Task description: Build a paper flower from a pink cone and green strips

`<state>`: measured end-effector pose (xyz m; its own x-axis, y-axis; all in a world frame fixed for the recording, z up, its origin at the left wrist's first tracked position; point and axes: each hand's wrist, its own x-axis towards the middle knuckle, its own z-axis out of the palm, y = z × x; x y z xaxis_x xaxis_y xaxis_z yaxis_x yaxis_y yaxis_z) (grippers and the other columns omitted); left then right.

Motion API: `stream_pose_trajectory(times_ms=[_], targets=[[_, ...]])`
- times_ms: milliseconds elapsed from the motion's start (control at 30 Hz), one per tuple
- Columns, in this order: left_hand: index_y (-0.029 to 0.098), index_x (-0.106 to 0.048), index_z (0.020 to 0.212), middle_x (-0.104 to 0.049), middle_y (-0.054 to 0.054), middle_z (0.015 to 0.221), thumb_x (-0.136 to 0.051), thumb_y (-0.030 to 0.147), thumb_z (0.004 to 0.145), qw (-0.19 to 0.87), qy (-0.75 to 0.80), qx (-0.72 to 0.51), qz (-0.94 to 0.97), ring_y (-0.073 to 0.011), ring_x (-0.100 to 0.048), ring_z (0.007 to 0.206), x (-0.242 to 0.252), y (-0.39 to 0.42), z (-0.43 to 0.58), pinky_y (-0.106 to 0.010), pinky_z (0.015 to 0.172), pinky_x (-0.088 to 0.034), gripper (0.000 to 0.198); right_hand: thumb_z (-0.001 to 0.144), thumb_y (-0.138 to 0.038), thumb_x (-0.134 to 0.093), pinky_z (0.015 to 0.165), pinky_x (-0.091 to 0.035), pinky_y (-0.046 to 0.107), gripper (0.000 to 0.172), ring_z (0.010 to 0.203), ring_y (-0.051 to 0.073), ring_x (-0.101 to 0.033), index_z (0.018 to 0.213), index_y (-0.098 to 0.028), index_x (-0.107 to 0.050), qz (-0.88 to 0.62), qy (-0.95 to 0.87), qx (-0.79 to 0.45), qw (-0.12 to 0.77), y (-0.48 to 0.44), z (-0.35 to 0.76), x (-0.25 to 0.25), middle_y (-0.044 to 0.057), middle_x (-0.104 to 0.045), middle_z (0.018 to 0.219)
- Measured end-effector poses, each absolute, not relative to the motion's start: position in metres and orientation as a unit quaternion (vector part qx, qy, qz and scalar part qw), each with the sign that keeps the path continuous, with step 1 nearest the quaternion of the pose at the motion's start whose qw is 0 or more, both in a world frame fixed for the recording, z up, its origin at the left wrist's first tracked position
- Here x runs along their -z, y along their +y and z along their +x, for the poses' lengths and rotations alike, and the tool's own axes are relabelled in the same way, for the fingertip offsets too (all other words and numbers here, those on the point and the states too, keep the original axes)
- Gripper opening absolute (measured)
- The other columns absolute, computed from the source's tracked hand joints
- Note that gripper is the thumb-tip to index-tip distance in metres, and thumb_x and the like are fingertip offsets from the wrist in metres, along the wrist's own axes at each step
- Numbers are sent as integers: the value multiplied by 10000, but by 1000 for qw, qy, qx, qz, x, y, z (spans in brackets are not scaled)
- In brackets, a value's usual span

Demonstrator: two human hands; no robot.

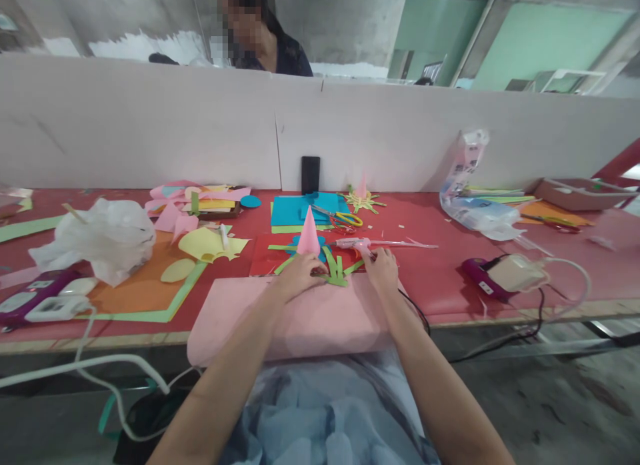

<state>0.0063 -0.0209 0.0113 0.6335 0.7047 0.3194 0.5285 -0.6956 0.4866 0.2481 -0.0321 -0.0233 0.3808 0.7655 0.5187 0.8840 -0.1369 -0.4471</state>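
The fingers of the left hand are bent close in at the foot of a pink cone; whether they pinch anything cannot be told, while those of the right hand appear closed around the handle of a pink glue gun, its nozzle pointing toward the cone. The cone stands upright on a blue paper piece, over a red sheet in the middle of the worktop. By the look of it, the cone is already formed and in place; green strips splay around its base, but which are fixed and which lie loose is unclear, so the strips seem the unfinished part. Behind, a similar coned piece with strips all round looks further along. Yellow-handled scissors and blue sheets crowd the far side, below a black phone leaning on the white partition. Leftward, yellow paper and a crumpled plastic bag limit movement; rightward, open room runs to a purple power strip. A pink cover lies over the front edge, under the forearms.
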Motion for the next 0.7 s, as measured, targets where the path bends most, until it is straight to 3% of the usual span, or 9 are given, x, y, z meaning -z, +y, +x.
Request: stream_pose_trajectory(times_ms=[267,567,700], targets=[[218,-675,840,-601,-26,910,-609,346,780,184,372,-234,879,-177,-550,910,-16,-19,-1,-283,800,-422,156,854,-419,-418,737,-362,314,293,818,213,-503,804,-165,-557,-753,-553,68,349,-33,247,21,98,-574,855],[198,-636,776,-625,-13,873,-626,247,736,209,379,-237,870,-172,-562,862,-18,-26,2,-267,728,-417,64,882,-477,-303,722,-401,325,386,861,222,-530,925,-167,-529,-711,-524,40,467,-41,242,10,137,-569,980],[204,-633,765,-645,2,821,-618,219,722,243,394,-265,846,-162,-576,807,-17,-27,2,-256,707,-425,47,886,-500,-280,698,-407,312,399,819,221,-572,994,-180,-493,-701,-524,-26,483,-47,235,5,115,-619,902]])
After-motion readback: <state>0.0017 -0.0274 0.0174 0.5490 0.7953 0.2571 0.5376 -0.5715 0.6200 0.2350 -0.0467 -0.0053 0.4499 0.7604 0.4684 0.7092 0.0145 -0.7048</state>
